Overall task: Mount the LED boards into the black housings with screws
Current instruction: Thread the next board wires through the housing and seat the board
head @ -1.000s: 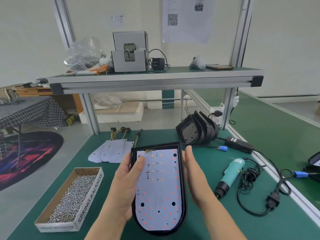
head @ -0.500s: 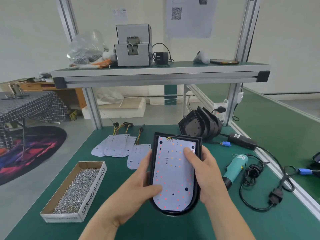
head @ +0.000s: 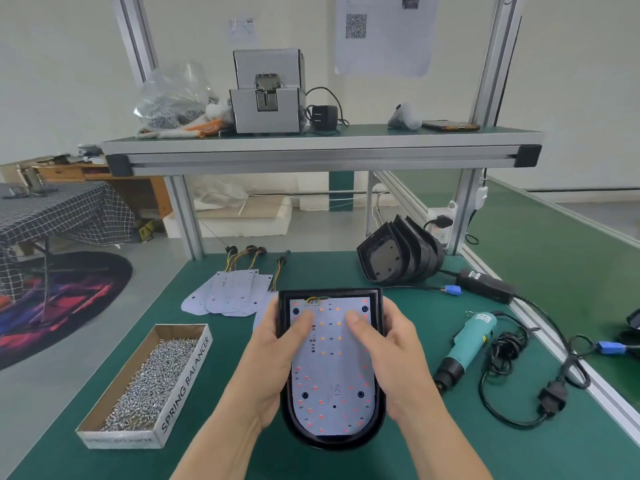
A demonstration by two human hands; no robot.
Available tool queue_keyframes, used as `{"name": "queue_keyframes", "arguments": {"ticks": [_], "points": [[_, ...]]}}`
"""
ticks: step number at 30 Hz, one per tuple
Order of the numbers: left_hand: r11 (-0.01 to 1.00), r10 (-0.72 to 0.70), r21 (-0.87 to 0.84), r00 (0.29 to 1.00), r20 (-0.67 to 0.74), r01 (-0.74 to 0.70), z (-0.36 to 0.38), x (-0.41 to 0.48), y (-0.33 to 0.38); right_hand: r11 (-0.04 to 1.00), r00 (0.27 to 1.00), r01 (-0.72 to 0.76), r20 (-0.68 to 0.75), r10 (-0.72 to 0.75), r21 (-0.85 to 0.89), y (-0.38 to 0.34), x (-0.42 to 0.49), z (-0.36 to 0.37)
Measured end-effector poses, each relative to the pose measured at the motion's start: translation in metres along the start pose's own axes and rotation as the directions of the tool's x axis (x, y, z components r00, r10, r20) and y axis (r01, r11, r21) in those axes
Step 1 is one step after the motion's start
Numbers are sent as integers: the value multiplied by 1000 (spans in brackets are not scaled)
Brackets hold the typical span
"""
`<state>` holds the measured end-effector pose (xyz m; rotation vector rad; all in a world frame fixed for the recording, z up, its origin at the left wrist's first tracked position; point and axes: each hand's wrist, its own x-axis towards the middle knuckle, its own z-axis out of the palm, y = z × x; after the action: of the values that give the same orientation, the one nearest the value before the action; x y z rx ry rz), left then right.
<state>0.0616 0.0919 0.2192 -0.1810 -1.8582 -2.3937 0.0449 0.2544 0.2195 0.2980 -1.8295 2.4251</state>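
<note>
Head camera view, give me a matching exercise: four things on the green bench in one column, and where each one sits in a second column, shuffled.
Things
1. screw box
2. teal screwdriver
3. stacked empty housings
4. loose LED boards

Places
A. lying to the right of the held housing
B. far right, beside the frame post
C. near left, left of the held housing
D. fanned out at the far left, wires trailing back

Pairs: 1-C, 2-A, 3-B, 4-D

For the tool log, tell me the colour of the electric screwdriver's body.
The electric screwdriver has a teal body with a black nose; head view.
</note>
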Motion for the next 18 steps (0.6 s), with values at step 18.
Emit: {"name": "queue_keyframes", "arguments": {"ticks": [18], "points": [[998, -45, -31, 939, 341, 59, -34, 16, 22, 888, 843, 77, 505, 184, -453, 4, 26, -12]]}}
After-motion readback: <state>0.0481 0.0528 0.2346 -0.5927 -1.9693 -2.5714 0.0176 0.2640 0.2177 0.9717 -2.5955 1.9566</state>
